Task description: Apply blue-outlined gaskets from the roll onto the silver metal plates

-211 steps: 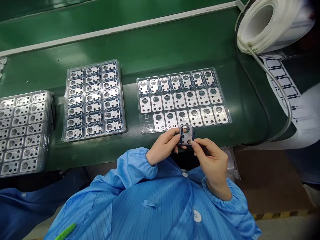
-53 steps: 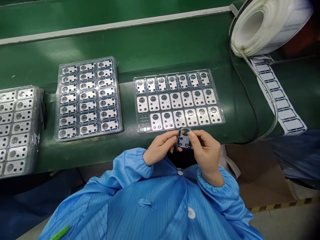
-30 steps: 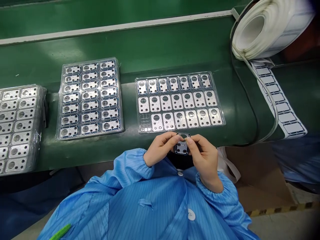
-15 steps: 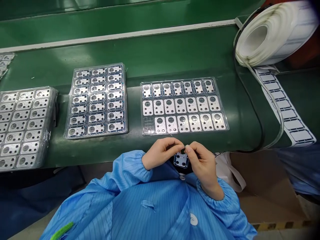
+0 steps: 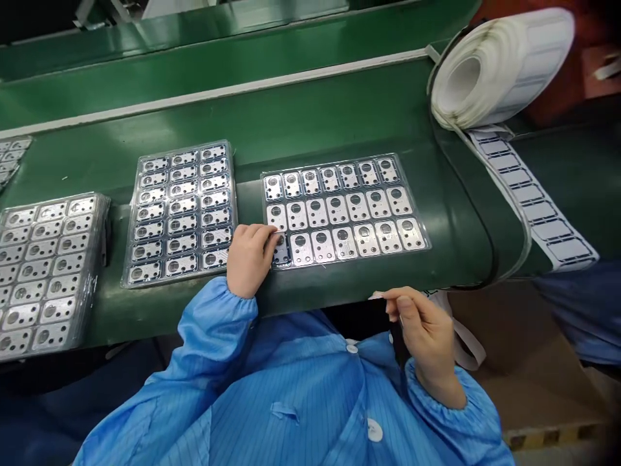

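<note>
My left hand (image 5: 250,259) is at the near left corner of a clear plastic tray (image 5: 347,260). Its thumb and forefinger pinch the edge of a small rectangular panel (image 5: 281,252), which sits in the corner pocket and looks darker blue than its neighbours. Over the front edge of the green surface, my right hand (image 5: 424,330) is closed in a pinch. From its fingertips sticks out a thin, pale scrap of film (image 5: 376,296), too small to make out fully. Similar silver panels with a round window fill the tray's other pockets.
Left of the tray lies another filled tray (image 5: 179,213), with a tall stack of trays (image 5: 43,278) farther left. On the right, a large label roll (image 5: 485,77) trails a label strip (image 5: 538,200) along the green surface (image 5: 310,136). A cardboard box (image 5: 524,349) stands below.
My hands have parted. The left one has carried the panel from near my chest to the tray's corner pocket, which was bare before. My right hand has moved rightward with the pale film.
</note>
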Available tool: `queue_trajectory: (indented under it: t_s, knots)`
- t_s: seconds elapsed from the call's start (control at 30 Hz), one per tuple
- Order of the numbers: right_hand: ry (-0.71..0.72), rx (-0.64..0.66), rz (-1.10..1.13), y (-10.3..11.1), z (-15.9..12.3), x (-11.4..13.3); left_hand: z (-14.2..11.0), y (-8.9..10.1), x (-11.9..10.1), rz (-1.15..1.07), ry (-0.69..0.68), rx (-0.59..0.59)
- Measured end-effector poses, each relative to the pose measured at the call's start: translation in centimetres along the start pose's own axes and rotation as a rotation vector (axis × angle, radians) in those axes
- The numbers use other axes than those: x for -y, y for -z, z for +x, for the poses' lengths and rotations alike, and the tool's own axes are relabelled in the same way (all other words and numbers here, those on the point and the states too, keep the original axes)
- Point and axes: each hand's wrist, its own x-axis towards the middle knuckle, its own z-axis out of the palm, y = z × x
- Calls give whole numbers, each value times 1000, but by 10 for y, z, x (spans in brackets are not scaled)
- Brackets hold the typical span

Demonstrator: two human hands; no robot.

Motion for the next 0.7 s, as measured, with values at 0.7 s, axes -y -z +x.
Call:
queue_trajectory:
  t_s: [0.7]
  knots:
    - [-882,-435,-19,116,-38,-208,-45,-54,-138,-736,-407,998]
